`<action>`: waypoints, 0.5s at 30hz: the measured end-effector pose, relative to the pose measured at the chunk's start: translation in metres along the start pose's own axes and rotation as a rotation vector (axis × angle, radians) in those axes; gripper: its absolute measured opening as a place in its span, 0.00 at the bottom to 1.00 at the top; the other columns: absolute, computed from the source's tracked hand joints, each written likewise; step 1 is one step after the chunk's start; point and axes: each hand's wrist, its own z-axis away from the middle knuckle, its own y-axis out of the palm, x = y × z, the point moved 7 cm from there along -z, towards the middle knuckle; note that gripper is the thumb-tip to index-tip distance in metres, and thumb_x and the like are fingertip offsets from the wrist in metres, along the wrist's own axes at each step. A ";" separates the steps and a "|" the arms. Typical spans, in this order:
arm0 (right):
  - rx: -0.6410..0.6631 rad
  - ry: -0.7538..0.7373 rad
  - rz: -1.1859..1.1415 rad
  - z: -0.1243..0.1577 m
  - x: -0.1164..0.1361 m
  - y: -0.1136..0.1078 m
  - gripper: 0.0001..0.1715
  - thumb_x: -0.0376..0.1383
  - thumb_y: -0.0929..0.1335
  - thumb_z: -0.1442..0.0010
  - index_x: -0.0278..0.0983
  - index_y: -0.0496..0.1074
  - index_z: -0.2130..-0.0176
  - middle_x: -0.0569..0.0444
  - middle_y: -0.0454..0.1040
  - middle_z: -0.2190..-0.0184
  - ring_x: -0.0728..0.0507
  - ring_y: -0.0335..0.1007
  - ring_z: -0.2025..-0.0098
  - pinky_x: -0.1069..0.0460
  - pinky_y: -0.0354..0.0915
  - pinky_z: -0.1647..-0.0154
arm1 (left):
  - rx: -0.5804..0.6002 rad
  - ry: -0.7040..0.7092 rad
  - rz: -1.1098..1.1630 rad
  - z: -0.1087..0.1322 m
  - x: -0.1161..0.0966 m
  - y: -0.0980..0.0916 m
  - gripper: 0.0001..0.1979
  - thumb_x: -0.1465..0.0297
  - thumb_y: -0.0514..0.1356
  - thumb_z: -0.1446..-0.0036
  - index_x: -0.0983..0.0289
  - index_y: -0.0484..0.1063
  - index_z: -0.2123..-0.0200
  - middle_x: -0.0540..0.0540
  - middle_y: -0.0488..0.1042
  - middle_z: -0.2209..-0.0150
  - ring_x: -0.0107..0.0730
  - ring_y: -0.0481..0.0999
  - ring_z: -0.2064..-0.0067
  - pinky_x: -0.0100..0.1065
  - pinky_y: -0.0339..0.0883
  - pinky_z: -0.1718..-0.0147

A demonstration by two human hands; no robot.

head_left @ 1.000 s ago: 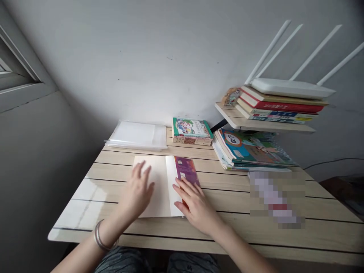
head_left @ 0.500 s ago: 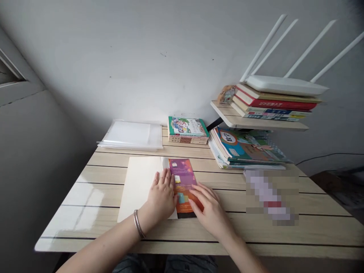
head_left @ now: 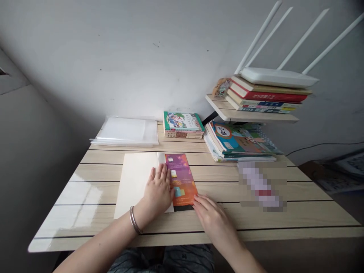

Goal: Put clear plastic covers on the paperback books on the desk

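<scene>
An opened book lies on the desk, its blank cream page on the left. Beside the page is a purple-and-orange printed cover flap, with a pale strip between them and a dark band under its lower edge. My left hand, a bracelet on its wrist, lies flat with fingers stretched over the pale strip and page edge. At the flap's lower right corner, my right hand has its fingertips closed on the edge; the thumb is mostly hidden.
Clear plastic sleeves lie at the back left. Thick green-edged books stand near the wall. More books are stacked below a small shelf, which carries books and a white router. A blurred-out object lies on the right.
My right hand has slid down to the flap's lower right corner and its fingers have closed there. More of the dark band shows below the flap. My left hand stays on the strip.
</scene>
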 end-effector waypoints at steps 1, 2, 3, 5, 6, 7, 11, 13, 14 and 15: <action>0.020 -0.013 0.033 -0.001 0.002 0.001 0.17 0.26 0.61 0.39 0.37 0.77 0.59 0.46 0.78 0.59 0.38 0.75 0.55 0.40 0.72 0.51 | -0.002 0.003 -0.001 0.000 0.000 0.000 0.31 0.61 0.49 0.39 0.74 0.56 0.37 0.68 0.51 0.35 0.51 0.46 0.33 0.53 0.41 0.37; 0.042 -0.024 0.063 -0.002 0.004 0.002 0.18 0.24 0.61 0.40 0.37 0.77 0.59 0.45 0.78 0.59 0.37 0.75 0.56 0.40 0.72 0.52 | -0.005 0.006 -0.002 0.000 0.000 -0.001 0.31 0.61 0.48 0.39 0.75 0.56 0.37 0.68 0.51 0.35 0.51 0.46 0.33 0.53 0.41 0.37; 0.063 -0.034 0.087 -0.003 0.005 0.003 0.19 0.23 0.61 0.40 0.35 0.77 0.60 0.44 0.78 0.60 0.37 0.75 0.56 0.40 0.73 0.53 | -0.008 0.010 -0.005 0.000 0.000 -0.001 0.31 0.61 0.48 0.39 0.75 0.56 0.37 0.69 0.51 0.35 0.51 0.47 0.33 0.53 0.42 0.37; 0.093 -0.043 0.114 -0.005 0.005 0.004 0.18 0.22 0.61 0.42 0.31 0.77 0.60 0.41 0.78 0.61 0.36 0.75 0.57 0.40 0.73 0.54 | -0.016 0.017 -0.013 0.001 0.000 0.000 0.31 0.62 0.47 0.38 0.76 0.55 0.37 0.69 0.51 0.35 0.52 0.47 0.33 0.54 0.41 0.38; 0.105 -0.046 0.116 -0.005 0.005 0.004 0.18 0.21 0.61 0.42 0.30 0.77 0.61 0.41 0.78 0.61 0.36 0.74 0.57 0.41 0.73 0.54 | -0.020 0.020 -0.019 0.001 0.000 0.001 0.31 0.62 0.47 0.38 0.76 0.55 0.37 0.70 0.50 0.35 0.52 0.46 0.33 0.54 0.41 0.38; 0.114 -0.048 0.110 -0.006 0.003 0.004 0.18 0.21 0.61 0.42 0.31 0.77 0.61 0.41 0.78 0.61 0.36 0.74 0.57 0.41 0.73 0.54 | -0.024 0.022 -0.025 0.001 0.000 0.002 0.31 0.62 0.47 0.38 0.77 0.54 0.37 0.70 0.50 0.35 0.52 0.46 0.33 0.54 0.41 0.38; 0.139 -0.055 0.046 -0.008 -0.004 0.002 0.19 0.22 0.61 0.41 0.36 0.77 0.63 0.47 0.78 0.61 0.40 0.74 0.57 0.45 0.73 0.55 | -0.049 0.033 -0.056 0.001 0.001 0.006 0.32 0.61 0.47 0.38 0.76 0.54 0.37 0.69 0.50 0.35 0.52 0.46 0.33 0.54 0.42 0.38; 0.165 -0.063 0.053 -0.011 -0.006 0.001 0.17 0.21 0.62 0.43 0.36 0.77 0.64 0.48 0.78 0.62 0.41 0.74 0.59 0.47 0.73 0.57 | -0.061 0.038 -0.082 0.001 0.001 0.007 0.31 0.61 0.47 0.38 0.75 0.55 0.37 0.69 0.50 0.34 0.52 0.47 0.33 0.54 0.42 0.37; 0.186 -0.072 0.068 -0.012 -0.007 0.001 0.16 0.20 0.63 0.44 0.35 0.77 0.65 0.49 0.78 0.63 0.42 0.74 0.60 0.48 0.73 0.58 | -0.063 0.039 -0.095 0.002 0.001 0.007 0.31 0.61 0.47 0.38 0.75 0.55 0.37 0.68 0.51 0.35 0.51 0.47 0.33 0.54 0.42 0.37; 0.212 -0.084 0.086 -0.013 -0.006 0.002 0.16 0.20 0.64 0.45 0.35 0.77 0.66 0.49 0.78 0.64 0.42 0.74 0.60 0.48 0.73 0.59 | -0.062 0.039 -0.107 0.002 0.001 0.007 0.31 0.61 0.47 0.38 0.74 0.55 0.37 0.68 0.51 0.35 0.51 0.47 0.33 0.53 0.42 0.37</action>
